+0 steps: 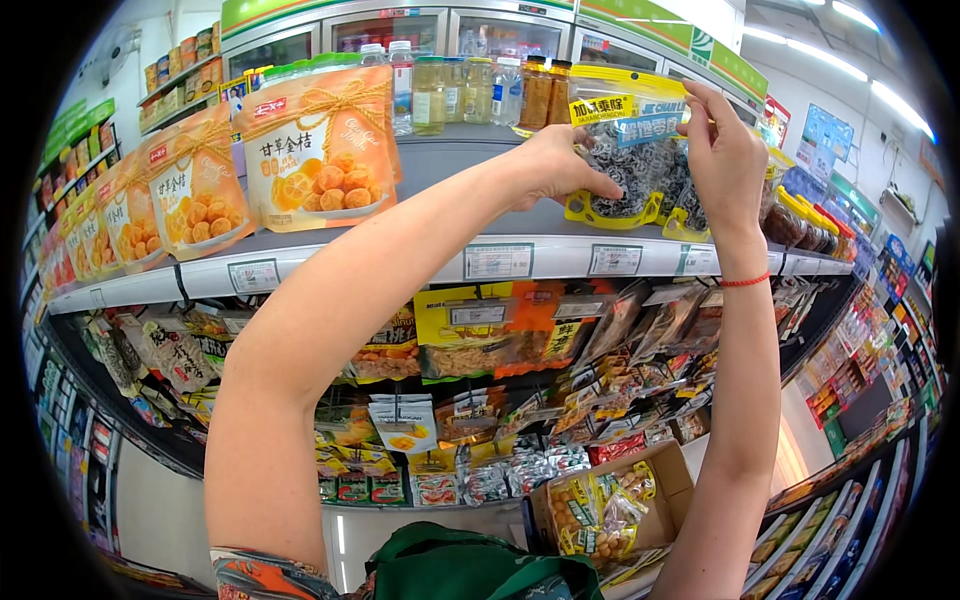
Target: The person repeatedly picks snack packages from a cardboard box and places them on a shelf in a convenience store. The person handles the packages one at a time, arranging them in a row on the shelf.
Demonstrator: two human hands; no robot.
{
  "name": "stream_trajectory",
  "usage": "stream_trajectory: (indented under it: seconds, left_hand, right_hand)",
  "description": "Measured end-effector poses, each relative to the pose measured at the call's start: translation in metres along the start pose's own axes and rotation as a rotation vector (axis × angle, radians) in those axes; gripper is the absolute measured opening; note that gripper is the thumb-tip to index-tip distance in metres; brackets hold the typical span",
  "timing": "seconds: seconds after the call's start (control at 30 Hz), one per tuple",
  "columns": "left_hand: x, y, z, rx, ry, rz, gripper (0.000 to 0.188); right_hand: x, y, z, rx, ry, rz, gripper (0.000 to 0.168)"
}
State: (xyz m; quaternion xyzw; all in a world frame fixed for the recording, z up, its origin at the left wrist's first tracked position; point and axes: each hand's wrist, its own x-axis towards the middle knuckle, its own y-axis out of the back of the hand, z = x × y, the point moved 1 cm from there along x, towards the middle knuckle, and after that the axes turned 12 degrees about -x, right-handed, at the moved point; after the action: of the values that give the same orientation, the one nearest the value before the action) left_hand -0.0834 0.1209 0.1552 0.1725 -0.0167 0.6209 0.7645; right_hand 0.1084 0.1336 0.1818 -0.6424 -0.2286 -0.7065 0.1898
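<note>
On the top shelf, a clear snack pouch with yellow trim [626,161] stands upright, filled with dark dried pieces. My left hand [559,169] grips its left side, the thumb lying across the front. At its upper right corner is my right hand [720,146], thumb and forefinger bent close to the pouch's top edge; whether they pinch it I cannot tell. A similar pouch [686,214] stands just right, partly behind my right wrist. Orange pouches of dried kumquats [322,150] stand in a row on the left of the same shelf.
Bottles [429,97] line the back of the top shelf. Price tags run along the shelf's front edge [555,257]. Bagged snacks [476,345] hang below. An open cardboard box [670,480] with yellow-trimmed bags [596,517] sits low in front of me. Lidded jars [787,217] stand at right.
</note>
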Motion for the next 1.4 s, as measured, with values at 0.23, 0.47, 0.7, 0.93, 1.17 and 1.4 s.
stream_trajectory:
  seconds: [0.23,0.47,0.7,0.93,1.17,1.4]
  left_hand:
    - [-0.001,-0.003,0.000,0.025,-0.022,0.002,0.091]
    - [0.001,-0.006,0.000,0.062,-0.024,0.005,0.091]
    - [0.008,-0.011,-0.004,0.100,-0.065,0.000,0.093]
    - [-0.004,0.001,0.009,0.042,0.043,-0.164,0.095]
    - [-0.010,0.026,0.022,0.027,0.083,-0.273,0.075]
    - [-0.010,0.033,0.027,-0.081,-0.019,-0.263,0.055]
  right_hand:
    - [-0.012,0.008,0.008,0.023,-0.029,0.009,0.020]
    - [-0.025,0.017,0.044,-0.030,-0.320,0.140,0.030]
    - [-0.080,0.002,0.086,0.417,-0.830,-0.163,0.059]
    - [-0.083,0.007,0.074,0.095,-0.630,-0.048,0.050]
    - [-0.063,0.019,-0.002,-0.042,-0.003,0.071,0.026]
    - [-0.038,0.006,-0.056,0.156,0.128,-0.006,0.023]
